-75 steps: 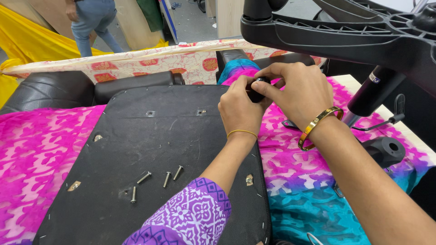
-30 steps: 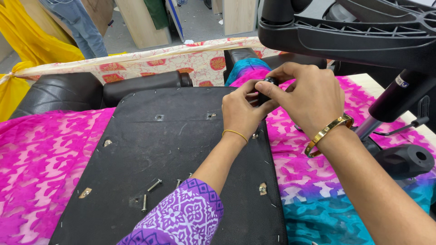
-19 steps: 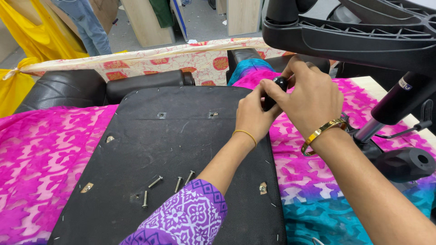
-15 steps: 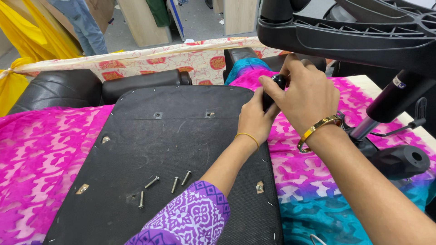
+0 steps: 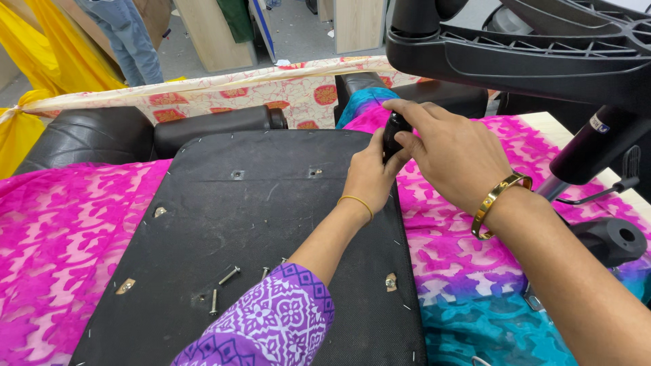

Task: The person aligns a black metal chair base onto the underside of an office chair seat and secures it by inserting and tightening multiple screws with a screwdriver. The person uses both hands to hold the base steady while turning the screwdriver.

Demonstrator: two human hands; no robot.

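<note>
Both hands, left hand (image 5: 369, 177) and right hand (image 5: 453, 156), grasp a small black part (image 5: 393, 129) at the upturned seat base's (image 5: 258, 224) two o'clock corner; loose screws (image 5: 229, 276) lie at seven o'clock.

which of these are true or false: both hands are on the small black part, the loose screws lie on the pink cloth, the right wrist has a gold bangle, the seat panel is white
1. Both hands hold the small black part. True: the left hand and right hand both grip it.
2. The loose screws lie on the pink cloth. False: they lie on the black seat panel.
3. The right wrist wears a gold bangle. True.
4. The seat panel is white. False: it is black.
</note>
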